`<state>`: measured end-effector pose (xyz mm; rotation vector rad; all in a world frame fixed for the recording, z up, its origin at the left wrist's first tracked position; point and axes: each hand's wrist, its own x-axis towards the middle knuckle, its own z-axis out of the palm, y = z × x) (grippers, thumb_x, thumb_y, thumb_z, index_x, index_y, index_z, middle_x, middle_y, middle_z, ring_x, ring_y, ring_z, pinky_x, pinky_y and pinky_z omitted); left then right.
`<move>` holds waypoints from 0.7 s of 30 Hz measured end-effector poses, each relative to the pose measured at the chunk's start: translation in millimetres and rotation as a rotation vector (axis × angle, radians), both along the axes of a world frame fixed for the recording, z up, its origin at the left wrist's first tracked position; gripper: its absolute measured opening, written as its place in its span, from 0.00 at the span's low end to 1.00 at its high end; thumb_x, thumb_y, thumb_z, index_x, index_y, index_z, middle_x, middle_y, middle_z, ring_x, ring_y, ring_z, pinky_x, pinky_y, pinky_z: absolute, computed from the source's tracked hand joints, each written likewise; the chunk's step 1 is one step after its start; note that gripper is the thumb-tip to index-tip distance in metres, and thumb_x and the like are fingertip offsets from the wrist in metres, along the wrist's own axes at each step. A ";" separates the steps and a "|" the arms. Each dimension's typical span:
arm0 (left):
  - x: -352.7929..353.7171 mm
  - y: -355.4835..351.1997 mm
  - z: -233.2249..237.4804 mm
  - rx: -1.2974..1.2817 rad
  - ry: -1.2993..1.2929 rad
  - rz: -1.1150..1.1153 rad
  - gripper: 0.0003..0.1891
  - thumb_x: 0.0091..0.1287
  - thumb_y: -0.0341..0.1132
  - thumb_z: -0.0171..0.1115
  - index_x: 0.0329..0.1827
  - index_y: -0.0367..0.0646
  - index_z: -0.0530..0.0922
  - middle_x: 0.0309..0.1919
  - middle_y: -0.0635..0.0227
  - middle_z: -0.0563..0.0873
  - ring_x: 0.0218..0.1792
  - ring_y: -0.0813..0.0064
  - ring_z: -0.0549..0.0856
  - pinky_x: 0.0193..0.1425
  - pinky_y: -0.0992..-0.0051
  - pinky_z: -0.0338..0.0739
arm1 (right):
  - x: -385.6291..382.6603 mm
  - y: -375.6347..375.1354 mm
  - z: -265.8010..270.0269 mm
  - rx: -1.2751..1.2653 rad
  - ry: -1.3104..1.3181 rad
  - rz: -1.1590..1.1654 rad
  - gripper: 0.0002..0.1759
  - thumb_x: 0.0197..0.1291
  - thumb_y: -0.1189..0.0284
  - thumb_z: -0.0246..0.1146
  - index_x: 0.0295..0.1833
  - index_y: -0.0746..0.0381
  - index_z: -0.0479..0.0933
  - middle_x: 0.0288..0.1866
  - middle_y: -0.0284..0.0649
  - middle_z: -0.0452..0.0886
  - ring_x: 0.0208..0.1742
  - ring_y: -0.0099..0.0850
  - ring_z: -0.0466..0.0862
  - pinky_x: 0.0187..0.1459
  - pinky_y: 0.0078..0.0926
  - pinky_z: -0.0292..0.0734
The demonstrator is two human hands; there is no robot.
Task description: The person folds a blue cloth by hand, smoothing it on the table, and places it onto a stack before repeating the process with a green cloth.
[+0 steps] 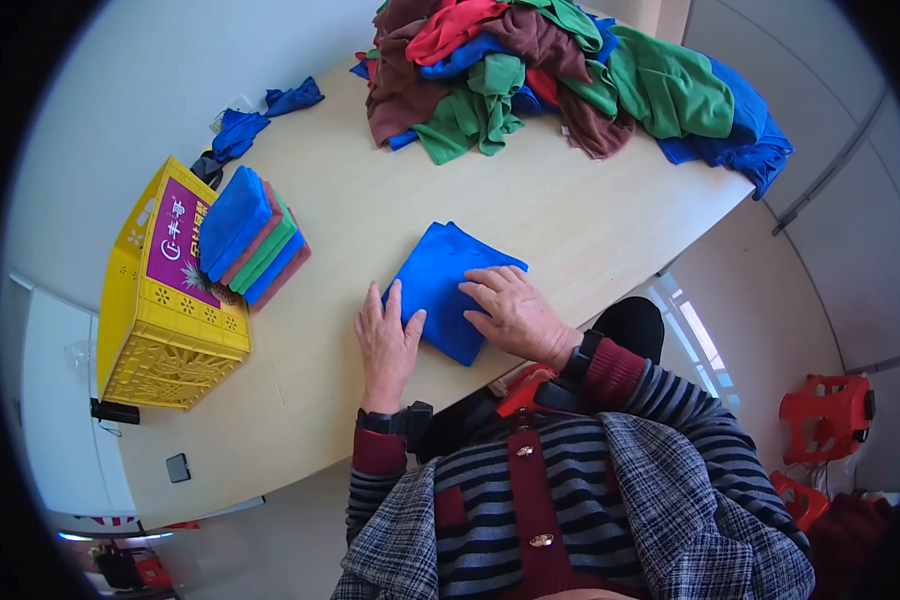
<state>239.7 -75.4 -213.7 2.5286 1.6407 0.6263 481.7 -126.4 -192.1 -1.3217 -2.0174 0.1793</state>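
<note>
Head view: a neat stack is folded, a big heap is messy, and open left hand and right hand touch one blue cloth

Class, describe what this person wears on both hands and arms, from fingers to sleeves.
The left hand and right hand are bare, without gloves. Each wrist has a black strap; the left one carries a boxy black unit. Burgundy cuffs end sleeves striped in black and grey.

A red stool stands near the wall — plastic, with openings.
</note>
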 end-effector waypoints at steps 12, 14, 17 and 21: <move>5.1 -66.5 21.5 -0.010 -0.107 -0.109 0.20 0.73 0.41 0.66 0.63 0.40 0.82 0.46 0.53 0.87 0.48 0.51 0.84 0.56 0.56 0.77 | 20.6 37.8 -3.6 -0.055 0.084 0.070 0.11 0.65 0.70 0.68 0.49 0.63 0.85 0.46 0.45 0.86 0.51 0.46 0.84 0.56 0.42 0.80; 5.2 -69.5 23.3 -0.031 -0.124 -0.127 0.18 0.73 0.39 0.67 0.61 0.40 0.83 0.44 0.54 0.87 0.46 0.52 0.85 0.54 0.57 0.78 | 19.6 37.8 -3.0 -0.058 0.087 0.070 0.11 0.65 0.70 0.68 0.49 0.63 0.85 0.46 0.45 0.86 0.51 0.46 0.84 0.56 0.42 0.80; 4.7 -70.5 23.8 -0.100 -0.175 -0.101 0.17 0.71 0.37 0.68 0.59 0.41 0.84 0.40 0.55 0.87 0.43 0.53 0.85 0.50 0.58 0.79 | 18.4 33.3 -3.9 -0.071 0.089 0.066 0.11 0.65 0.70 0.67 0.49 0.62 0.85 0.46 0.45 0.86 0.51 0.46 0.85 0.55 0.42 0.80; 19.5 -52.4 41.8 -0.102 -0.173 -0.045 0.18 0.72 0.38 0.67 0.61 0.39 0.83 0.48 0.52 0.87 0.50 0.51 0.85 0.58 0.58 0.78 | 17.7 30.3 -3.0 -0.088 0.150 0.067 0.12 0.65 0.69 0.68 0.51 0.63 0.85 0.47 0.45 0.86 0.53 0.46 0.84 0.56 0.41 0.80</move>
